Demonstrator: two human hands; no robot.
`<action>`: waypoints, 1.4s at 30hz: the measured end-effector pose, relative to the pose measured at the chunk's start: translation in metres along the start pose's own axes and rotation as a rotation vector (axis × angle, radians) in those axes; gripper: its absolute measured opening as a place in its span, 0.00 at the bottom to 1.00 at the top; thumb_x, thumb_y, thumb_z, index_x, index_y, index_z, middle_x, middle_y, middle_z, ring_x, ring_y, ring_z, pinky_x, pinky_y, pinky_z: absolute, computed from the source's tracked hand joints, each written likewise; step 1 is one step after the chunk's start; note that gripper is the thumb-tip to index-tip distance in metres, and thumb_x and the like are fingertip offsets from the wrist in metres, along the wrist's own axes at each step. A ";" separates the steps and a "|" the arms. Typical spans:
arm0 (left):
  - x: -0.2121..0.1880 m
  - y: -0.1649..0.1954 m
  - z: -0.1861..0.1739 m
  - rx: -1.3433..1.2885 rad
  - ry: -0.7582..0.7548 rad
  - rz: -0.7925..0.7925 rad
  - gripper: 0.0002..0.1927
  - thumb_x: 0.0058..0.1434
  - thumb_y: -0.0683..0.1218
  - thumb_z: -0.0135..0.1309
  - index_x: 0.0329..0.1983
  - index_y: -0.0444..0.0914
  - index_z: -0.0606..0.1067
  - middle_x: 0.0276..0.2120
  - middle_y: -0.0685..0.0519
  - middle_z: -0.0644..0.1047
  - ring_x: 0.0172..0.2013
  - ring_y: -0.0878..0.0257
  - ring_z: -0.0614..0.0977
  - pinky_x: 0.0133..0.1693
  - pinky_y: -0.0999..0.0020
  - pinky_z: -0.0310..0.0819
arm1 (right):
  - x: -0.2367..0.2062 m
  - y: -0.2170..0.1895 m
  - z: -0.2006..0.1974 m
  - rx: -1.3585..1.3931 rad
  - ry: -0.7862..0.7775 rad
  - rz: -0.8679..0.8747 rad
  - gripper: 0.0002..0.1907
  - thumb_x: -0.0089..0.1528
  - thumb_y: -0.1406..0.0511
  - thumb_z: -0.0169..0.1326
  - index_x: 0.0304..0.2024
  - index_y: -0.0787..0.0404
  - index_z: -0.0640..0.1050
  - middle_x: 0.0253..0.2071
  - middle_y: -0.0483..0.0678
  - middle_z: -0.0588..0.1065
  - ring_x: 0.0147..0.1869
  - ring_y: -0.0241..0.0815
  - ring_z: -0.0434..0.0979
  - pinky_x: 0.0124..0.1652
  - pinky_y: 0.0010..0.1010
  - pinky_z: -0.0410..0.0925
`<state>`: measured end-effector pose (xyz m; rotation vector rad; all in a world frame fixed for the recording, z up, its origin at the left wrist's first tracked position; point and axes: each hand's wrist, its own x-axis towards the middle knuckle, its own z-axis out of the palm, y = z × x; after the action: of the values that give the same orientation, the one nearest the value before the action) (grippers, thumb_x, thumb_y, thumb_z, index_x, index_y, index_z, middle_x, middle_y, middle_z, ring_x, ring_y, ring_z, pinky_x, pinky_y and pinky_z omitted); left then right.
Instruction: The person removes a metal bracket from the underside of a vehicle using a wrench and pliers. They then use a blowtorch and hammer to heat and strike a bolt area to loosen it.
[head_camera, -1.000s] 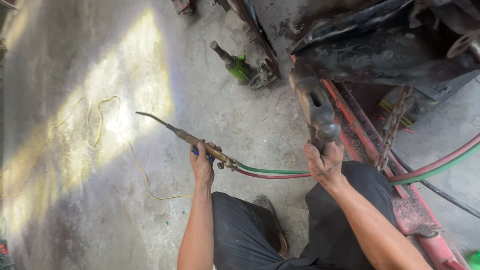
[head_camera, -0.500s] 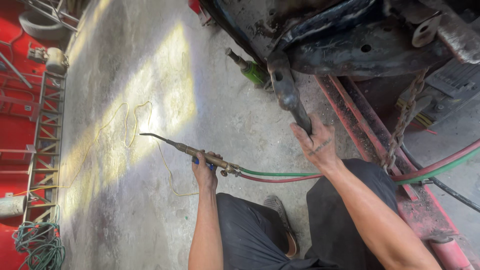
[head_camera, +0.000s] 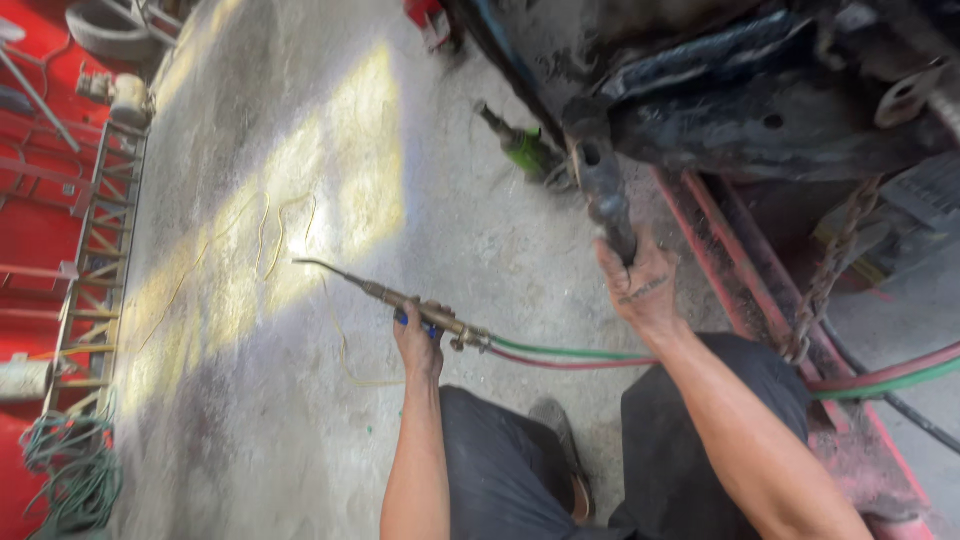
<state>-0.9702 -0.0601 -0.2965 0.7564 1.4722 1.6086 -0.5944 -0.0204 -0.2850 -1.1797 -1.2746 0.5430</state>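
Your L hand is wrapped around the brass body of the cutting torch, fingers closed at the valve end, w/ the bent tip held low and pointed away over bare concrete floor, prob. to keep the nozzle off you. Green and red hoses trail back past your knees. Your R hand is clamped on the lower end of a dark steel bar hanging from the black chassis frame, approx. steadying it. Green bottle jack lies beyond.
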 end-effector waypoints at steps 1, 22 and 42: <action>-0.001 0.002 0.001 0.013 0.009 -0.006 0.17 0.74 0.54 0.43 0.54 0.36 0.63 0.35 0.45 0.77 0.36 0.50 0.83 0.42 0.48 0.82 | -0.003 0.000 0.000 0.032 -0.021 0.030 0.24 0.69 0.49 0.56 0.40 0.65 0.72 0.21 0.52 0.70 0.25 0.52 0.77 0.29 0.40 0.68; 0.005 0.002 0.011 0.014 -0.016 -0.055 0.18 0.73 0.54 0.43 0.54 0.36 0.63 0.38 0.44 0.77 0.39 0.49 0.83 0.45 0.46 0.82 | -0.004 0.013 0.004 0.102 -0.076 0.015 0.25 0.69 0.48 0.54 0.40 0.64 0.68 0.20 0.49 0.69 0.24 0.47 0.78 0.25 0.37 0.68; -0.013 -0.015 0.063 -0.037 0.016 0.161 0.15 0.76 0.52 0.43 0.51 0.35 0.66 0.31 0.50 0.76 0.30 0.61 0.80 0.34 0.65 0.77 | -0.035 -0.072 -0.027 -0.123 -0.363 -0.164 0.23 0.62 0.63 0.63 0.56 0.68 0.73 0.34 0.57 0.77 0.35 0.52 0.82 0.34 0.38 0.73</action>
<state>-0.9078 -0.0402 -0.3011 0.8609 1.4188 1.7610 -0.5995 -0.0864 -0.2328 -1.0954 -1.7200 0.5806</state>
